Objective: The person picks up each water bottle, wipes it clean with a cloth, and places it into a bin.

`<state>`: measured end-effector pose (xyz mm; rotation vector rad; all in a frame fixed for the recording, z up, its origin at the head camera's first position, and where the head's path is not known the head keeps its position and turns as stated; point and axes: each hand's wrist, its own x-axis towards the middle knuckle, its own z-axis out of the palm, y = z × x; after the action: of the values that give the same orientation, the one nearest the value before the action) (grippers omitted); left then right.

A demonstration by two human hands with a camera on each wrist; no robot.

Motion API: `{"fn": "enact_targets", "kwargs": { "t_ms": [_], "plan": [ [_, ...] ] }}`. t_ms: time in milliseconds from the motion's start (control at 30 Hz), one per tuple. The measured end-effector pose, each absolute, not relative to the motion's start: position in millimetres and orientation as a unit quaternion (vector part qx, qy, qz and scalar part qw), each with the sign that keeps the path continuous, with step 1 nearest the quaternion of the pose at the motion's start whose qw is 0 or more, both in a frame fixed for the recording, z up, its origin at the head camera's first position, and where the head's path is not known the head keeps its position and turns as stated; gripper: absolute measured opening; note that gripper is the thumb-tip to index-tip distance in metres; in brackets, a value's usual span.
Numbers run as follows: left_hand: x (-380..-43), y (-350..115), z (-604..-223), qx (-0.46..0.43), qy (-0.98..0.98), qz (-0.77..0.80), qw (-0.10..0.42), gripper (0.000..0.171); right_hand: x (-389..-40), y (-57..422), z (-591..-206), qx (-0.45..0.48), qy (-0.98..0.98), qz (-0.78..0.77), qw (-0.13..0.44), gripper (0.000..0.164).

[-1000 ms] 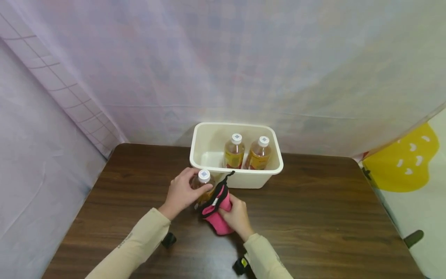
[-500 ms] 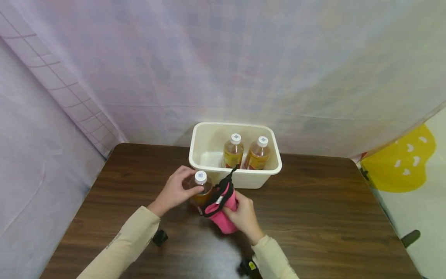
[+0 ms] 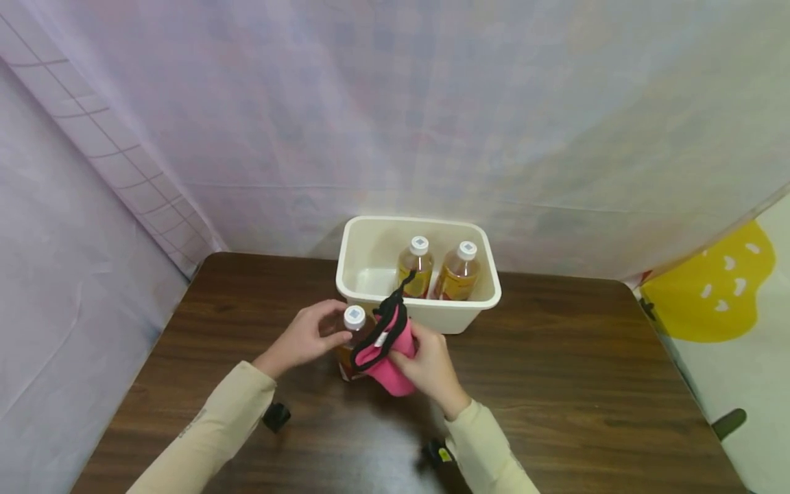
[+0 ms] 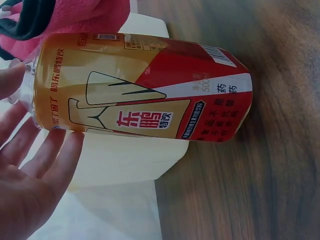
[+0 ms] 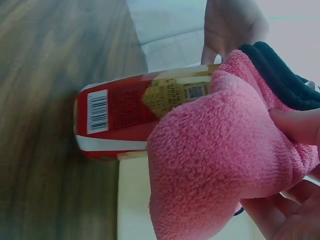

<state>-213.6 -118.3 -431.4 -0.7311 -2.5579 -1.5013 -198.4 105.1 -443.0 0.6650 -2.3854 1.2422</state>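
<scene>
My left hand (image 3: pixel 306 335) holds a drink bottle (image 4: pixel 125 90) by the neck, thumb on one side and fingers on the other. The bottle stands upright on the table, with a white cap and a gold-and-red label. My right hand (image 3: pixel 430 363) grips a soft pink plush pouch (image 5: pixel 215 145) by its side, thumb near the black-trimmed mouth. In the head view the pouch (image 3: pixel 395 370) is tilted, its mouth toward the bottle and overlapping the bottle's right side. A black cord hangs off its rim. The bottle is outside the pouch.
Behind the hands a cream plastic bin (image 3: pixel 447 319) stands on the brown wooden table (image 3: pixel 555 384). Two similar bottles, a left one (image 3: pixel 415 269) and a right one (image 3: pixel 458 274), stand inside it. Pale curtains (image 3: pixel 395 123) hang along the back and left.
The bottle and my left hand have shifted slightly left. My right hand has raised the pouch a little, and its cord now overlaps the bin's front rim and a bottle inside.
</scene>
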Motion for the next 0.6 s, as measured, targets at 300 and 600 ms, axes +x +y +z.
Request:
{"fn": "enact_targets", "kwargs": {
  "t_ms": [300,600],
  "plan": [
    [-215,-119,-430,-0.225,-0.823,-0.522,0.007,0.034,-200,93,-435,0.240,-0.865,0.406,0.175,0.025],
    [-216,-116,-432,-0.225,-0.840,-0.492,0.039,0.030,-199,91,-435,0.238,-0.874,0.385,0.177,0.023]
  ]
}}
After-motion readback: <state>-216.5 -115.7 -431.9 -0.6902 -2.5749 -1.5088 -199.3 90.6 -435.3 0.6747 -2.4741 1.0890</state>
